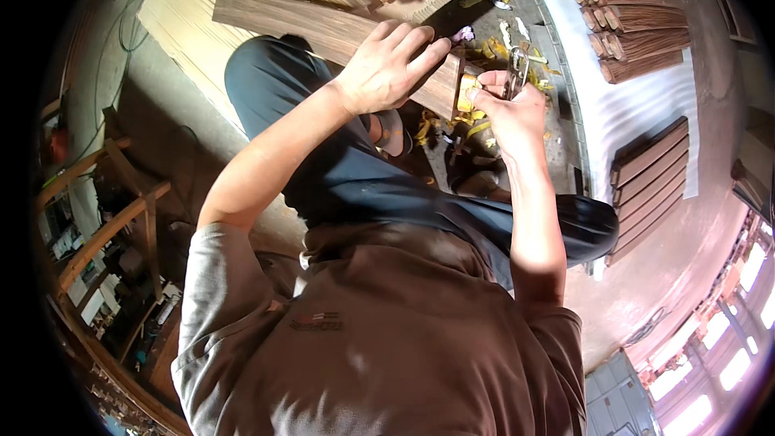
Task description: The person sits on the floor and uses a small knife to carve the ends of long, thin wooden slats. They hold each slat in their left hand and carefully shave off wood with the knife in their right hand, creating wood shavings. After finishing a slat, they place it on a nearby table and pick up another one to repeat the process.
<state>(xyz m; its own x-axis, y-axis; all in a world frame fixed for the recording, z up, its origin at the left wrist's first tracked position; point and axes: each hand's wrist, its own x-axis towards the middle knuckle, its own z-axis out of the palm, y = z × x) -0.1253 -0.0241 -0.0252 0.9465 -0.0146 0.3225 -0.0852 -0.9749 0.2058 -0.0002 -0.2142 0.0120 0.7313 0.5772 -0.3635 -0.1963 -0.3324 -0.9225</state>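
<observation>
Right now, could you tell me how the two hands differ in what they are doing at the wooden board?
The left hand lies on top of the wooden board, fingers draped over its edge. The right hand sits at the board's end, pinching a small metal tool near a yellow patch. Both are bare and meet at the same end.

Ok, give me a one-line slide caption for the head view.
Left hand steadies a dark wood plank while the right hand works a metal tool at its yellow-taped end.
</observation>
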